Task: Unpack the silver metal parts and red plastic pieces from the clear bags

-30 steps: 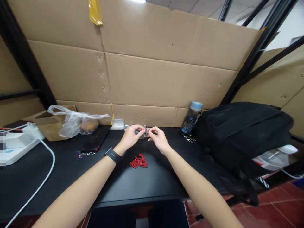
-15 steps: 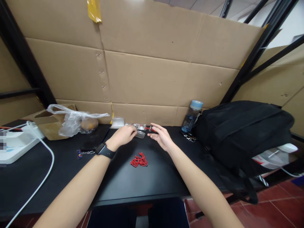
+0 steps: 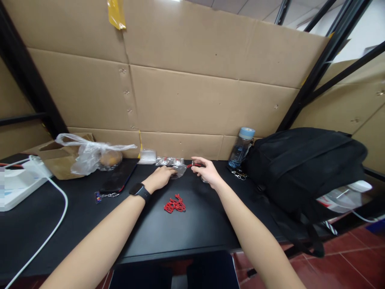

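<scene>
My left hand (image 3: pixel 161 177), with a black watch on its wrist, has its fingers closed on a small clear plastic bag (image 3: pixel 180 171). Facing it from the right, my right hand (image 3: pixel 208 172) pinches a small shiny metal piece on a red cord (image 3: pixel 193 163) between thumb and fingers; its exact kind is too small to tell. Under the right palm shows a bit of something silvery (image 3: pixel 205 180), mostly hidden. Nearer to me, a loose heap of red cords (image 3: pixel 175 204) lies on the black table (image 3: pixel 180 235).
Behind my hands lie filled clear packets (image 3: pixel 165 161) and a stack of clear bags (image 3: pixel 147 156). Leftward are a black pouch (image 3: pixel 116 180), a knotted plastic bag (image 3: pixel 87 154) and a white power strip (image 3: pixel 22 184). A water bottle (image 3: pixel 240 148) and black backpack (image 3: pixel 309 168) stand right.
The clear bag in my left hand has turned up and spread toward my right hand. My right thumb and fingers have drawn closer together around the metal piece.
</scene>
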Motion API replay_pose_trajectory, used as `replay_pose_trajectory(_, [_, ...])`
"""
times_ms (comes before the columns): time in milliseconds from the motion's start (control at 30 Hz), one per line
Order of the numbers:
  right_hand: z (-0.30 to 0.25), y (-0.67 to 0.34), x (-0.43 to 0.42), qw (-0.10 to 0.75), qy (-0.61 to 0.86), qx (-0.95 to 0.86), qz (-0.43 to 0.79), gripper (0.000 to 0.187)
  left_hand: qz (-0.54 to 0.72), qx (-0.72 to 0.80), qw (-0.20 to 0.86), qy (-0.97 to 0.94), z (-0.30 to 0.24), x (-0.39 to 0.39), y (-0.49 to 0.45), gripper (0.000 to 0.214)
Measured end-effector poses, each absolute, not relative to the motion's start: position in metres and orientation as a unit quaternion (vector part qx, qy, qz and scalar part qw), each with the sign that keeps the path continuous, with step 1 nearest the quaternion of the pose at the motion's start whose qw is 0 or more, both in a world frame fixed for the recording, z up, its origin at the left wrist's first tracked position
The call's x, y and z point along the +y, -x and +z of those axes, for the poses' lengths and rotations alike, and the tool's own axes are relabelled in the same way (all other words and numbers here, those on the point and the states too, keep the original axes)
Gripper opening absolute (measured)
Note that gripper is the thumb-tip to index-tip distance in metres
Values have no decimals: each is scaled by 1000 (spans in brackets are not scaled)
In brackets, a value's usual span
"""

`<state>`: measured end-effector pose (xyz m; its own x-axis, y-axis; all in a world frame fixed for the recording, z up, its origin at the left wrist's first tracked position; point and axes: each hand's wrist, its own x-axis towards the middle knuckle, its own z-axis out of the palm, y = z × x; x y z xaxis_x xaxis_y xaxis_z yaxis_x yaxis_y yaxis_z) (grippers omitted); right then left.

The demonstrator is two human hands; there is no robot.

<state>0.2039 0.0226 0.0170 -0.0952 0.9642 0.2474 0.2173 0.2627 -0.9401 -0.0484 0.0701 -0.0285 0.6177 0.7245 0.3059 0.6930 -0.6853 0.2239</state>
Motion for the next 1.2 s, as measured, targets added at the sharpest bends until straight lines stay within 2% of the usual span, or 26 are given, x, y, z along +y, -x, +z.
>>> replay_pose_trajectory(100, [14,-210,26,454,481,-693,286,46,152,416,-16,-896,-24,63,46,34])
replay_pose_trajectory(233, [14,-217,26,401,478,-762,172,44,144,420,-4,-896,-20,51,37,35])
replay_pose_trajectory(333, [17,-218,20,347,467,-793,181,44,154,429,-3,-890,-20,43,27,36])
replay_pose_trajectory(500, [25,-215,10,277,470,-823,162,24,164,438,-26,-884,-21,34,13,32])
replay_pose_trajectory(700, [23,-212,9,209,487,-833,158,19,176,425,10,-888,-24,31,5,32])
replay_pose_trajectory(1000, [13,-213,14,185,515,-830,109,13,201,436,55,-875,-28,33,5,32])
replay_pose_trajectory(1200, [8,-207,17,194,518,-831,63,16,210,453,72,-863,-31,33,3,34])
